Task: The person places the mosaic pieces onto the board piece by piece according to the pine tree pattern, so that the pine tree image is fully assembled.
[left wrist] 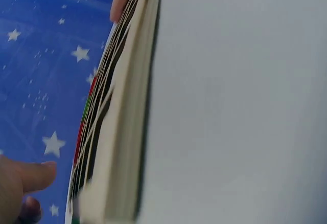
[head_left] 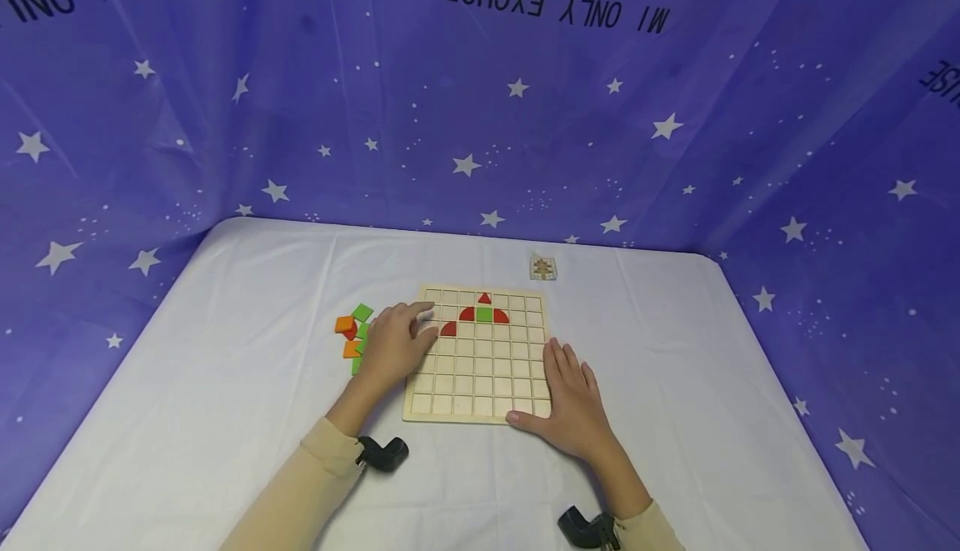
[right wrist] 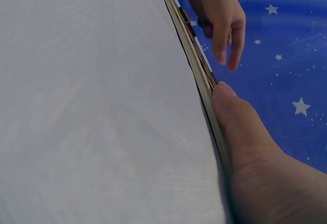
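Note:
A square wooden grid board (head_left: 472,363) lies flat on the table. In its upper rows sit a red triangle (head_left: 484,298), a green square (head_left: 485,314) and several red quarter-round pieces (head_left: 448,329). My left hand (head_left: 392,338) hovers over the board's left edge, thumb and index finger apart, with nothing seen between them. My right hand (head_left: 573,401) rests at the near right corner, fingers fairly straight along the right edge. Its thumb (right wrist: 237,114) presses the near edge. Loose green and orange tiles (head_left: 352,349) lie beside my left hand, partly hidden by it.
Beyond the board's far right corner lies a small card (head_left: 543,267) with a brown tree-like pattern on a grid. A white cloth covers the table (head_left: 675,384). Behind it hangs a purple curtain (head_left: 375,101) with stars and lettering.

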The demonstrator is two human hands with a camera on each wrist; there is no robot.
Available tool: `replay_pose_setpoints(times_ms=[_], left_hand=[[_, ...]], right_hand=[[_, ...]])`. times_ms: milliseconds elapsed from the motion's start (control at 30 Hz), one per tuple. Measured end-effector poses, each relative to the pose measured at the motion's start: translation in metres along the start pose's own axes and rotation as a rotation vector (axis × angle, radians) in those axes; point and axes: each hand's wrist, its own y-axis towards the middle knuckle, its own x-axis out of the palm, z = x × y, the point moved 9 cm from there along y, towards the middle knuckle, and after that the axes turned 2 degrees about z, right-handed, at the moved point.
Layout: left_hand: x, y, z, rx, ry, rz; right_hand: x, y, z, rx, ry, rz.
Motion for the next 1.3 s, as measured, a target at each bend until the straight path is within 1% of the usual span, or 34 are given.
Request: replay_pose_setpoints(times_ms=[133, 333, 433, 567, 700, 800, 867, 967, 1067, 1233, 1300], left_hand=[[-0.018, -0.002, -0.02, -0.044, -0.005, 0.035], [-0.043, -0.009, -0.053, -0.105, 0.027, 0.079], [-0.05, -0.014, -0.066, -0.12, 0.035, 0.086], [-0.053, -0.017, -0.075, -0.115, 0.044, 0.082], [-0.052, -0.016, -0.077, -0.107, 0.054, 0.075], [-0.051, -0.014, -0.075, -0.098, 0.057, 0.072], [-0.049, -0.014, -0.071, -0.083, 0.048, 0.048], [-0.044, -0.016, -0.066, -0.059, 0.042, -0.007], [-0.039, -0.021, -0.061, -0.029, 0.044, -0.038], [-0.034, -0.029, -0.053, 0.046, 0.027, -0.044], [-0.032, -0.032, -0.048, 0.08, 0.036, -0.054]], right_hand=[[0.0, -0.001, 0.001, 0.005, -0.004, 0.0], [0.001, 0.0, 0.002, 0.006, -0.002, 0.001], [0.001, 0.0, 0.003, 0.006, 0.0, 0.002], [0.002, 0.001, 0.004, 0.009, -0.009, 0.004], [0.002, 0.002, 0.004, 0.005, -0.021, 0.007], [0.002, 0.002, 0.004, 0.0, -0.018, 0.006], [0.001, 0.002, 0.003, 0.0, -0.013, 0.006], [0.001, 0.002, 0.002, -0.001, -0.003, 0.003], [0.002, 0.002, 0.002, 0.0, -0.007, -0.002], [0.003, 0.002, 0.002, -0.001, -0.011, -0.003], [0.003, 0.002, 0.002, -0.001, -0.012, -0.002]])
